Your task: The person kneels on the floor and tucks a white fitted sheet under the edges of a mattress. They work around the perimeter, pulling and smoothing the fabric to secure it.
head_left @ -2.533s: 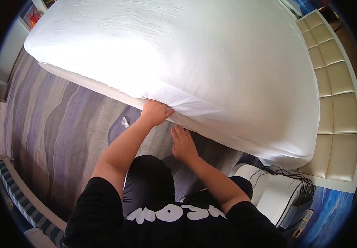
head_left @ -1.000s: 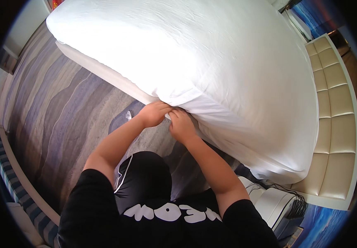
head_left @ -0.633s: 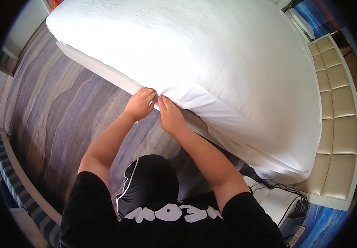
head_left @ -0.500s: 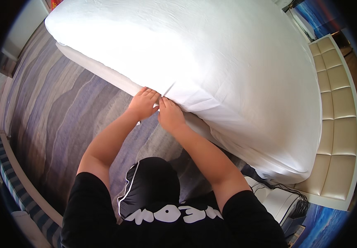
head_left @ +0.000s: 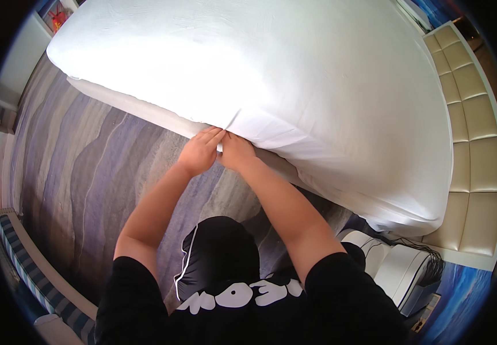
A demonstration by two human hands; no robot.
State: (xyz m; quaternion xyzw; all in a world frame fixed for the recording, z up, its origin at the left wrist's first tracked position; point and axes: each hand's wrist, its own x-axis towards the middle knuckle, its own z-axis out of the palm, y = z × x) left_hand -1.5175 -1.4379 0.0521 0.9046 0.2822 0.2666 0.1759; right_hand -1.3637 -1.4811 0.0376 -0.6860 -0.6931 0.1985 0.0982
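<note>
A white bed sheet (head_left: 260,63) covers the mattress in front of me, with creases running from the side edge near my hands. Both hands meet at the sheet's lower side edge. My left hand (head_left: 201,154) has its fingers together and bent over that edge, closed on the sheet. Right beside it, my right hand (head_left: 237,152) is closed on the sheet too, its fingertips partly hidden at the fold. Below the sheet runs the pale bed base (head_left: 136,106). A small white bit shows between my two hands.
A beige tufted headboard (head_left: 473,155) stands at the right. Near it, a white rounded cabinet (head_left: 404,270) carries dark cables (head_left: 429,261). Grey-purple wavy flooring (head_left: 104,155) spreads at the left, with a striped bench-like piece (head_left: 35,270) at the lower left.
My left hand has drawn in against my right hand at the sheet edge. The white bit that hung below my left hand no longer shows. The whole view has shifted slightly.
</note>
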